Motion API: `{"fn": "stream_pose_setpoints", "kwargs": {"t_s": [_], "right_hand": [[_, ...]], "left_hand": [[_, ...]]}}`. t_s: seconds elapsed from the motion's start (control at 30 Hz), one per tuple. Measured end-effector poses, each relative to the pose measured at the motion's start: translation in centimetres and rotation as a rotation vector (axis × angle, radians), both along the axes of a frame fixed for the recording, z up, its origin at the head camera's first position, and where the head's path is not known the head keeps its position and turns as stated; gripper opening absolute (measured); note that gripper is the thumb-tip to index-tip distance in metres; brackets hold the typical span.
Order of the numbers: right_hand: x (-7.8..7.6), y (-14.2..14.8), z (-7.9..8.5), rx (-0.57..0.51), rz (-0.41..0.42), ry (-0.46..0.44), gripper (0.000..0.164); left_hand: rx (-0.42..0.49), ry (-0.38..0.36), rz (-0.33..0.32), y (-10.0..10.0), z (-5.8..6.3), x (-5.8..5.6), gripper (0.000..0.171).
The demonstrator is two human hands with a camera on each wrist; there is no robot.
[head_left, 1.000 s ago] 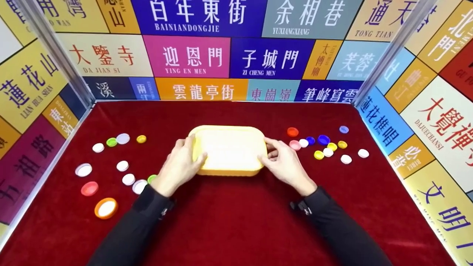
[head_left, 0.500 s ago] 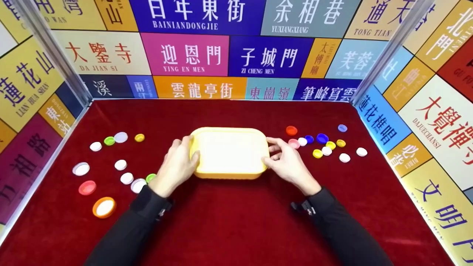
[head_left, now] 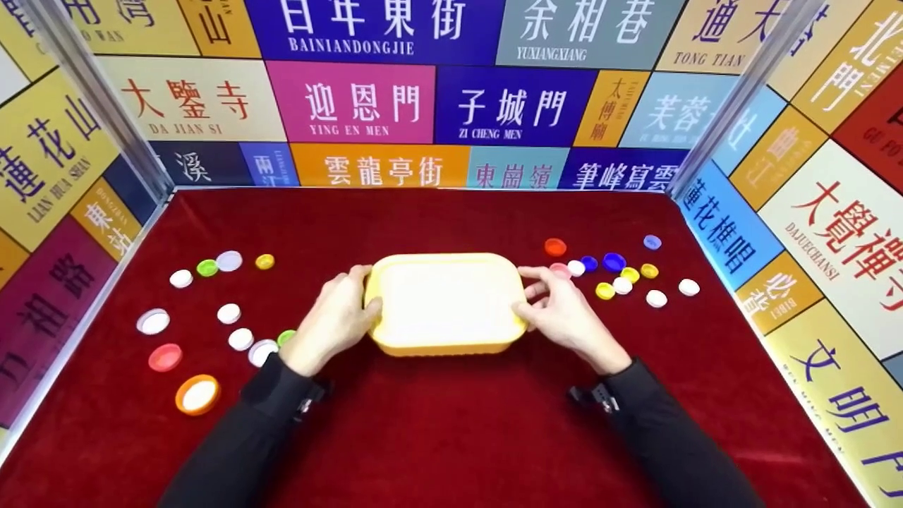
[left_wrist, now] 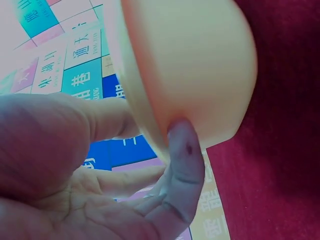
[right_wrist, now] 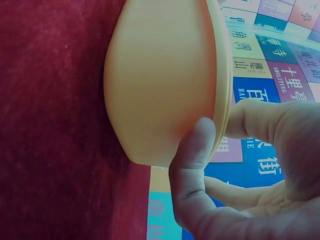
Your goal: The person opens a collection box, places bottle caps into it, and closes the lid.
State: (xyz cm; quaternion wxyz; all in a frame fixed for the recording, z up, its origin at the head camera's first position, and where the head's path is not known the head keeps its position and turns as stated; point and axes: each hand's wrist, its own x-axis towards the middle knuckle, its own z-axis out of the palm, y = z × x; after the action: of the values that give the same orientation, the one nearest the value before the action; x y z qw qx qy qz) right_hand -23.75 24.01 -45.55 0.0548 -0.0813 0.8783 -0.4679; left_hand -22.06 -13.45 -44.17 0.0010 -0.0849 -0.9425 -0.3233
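At the middle of the red tabletop (head_left: 451, 437), we see a rounded yellow plastic box (head_left: 448, 303), grasped at its left end by the left hand (head_left: 334, 316) and at its right by the right hand (head_left: 570, 315) (whether its base is lifted, we cannot tell). Plastic caps (head_left: 228, 313) lie scattered left and right, an orange cap (head_left: 197, 394) nearest, a pink cap (head_left: 562, 268) beside the right hand.

BAINIANDONGJIE stands on a blue panel (head_left: 381, 29), YING EN MEN on a pink panel (head_left: 353, 102), YUXIANGXIANG on a grey panel (head_left: 589, 34).
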Motion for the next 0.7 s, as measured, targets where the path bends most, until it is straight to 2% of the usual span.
{"fn": "stream_pose_setpoints", "kwargs": {"t_s": [0.2, 0.47, 0.7], "right_hand": [[0.9, 0.8, 0.1, 0.002, 0.039, 0.005, 0.070], [2.4, 1.8, 0.1, -0.019, 0.076, -0.033, 0.074], [3.4, 2.2, 0.5, -0.012, 0.109, -0.044, 0.077]], "left_hand": [[0.012, -0.027, -0.046, 0.1, 0.6, 0.5, 0.060], [0.059, -0.199, -0.094, -0.3, 1.3, 1.0, 0.067], [0.056, -0.275, -0.117, -0.4, 2.0, 1.4, 0.069]]}}
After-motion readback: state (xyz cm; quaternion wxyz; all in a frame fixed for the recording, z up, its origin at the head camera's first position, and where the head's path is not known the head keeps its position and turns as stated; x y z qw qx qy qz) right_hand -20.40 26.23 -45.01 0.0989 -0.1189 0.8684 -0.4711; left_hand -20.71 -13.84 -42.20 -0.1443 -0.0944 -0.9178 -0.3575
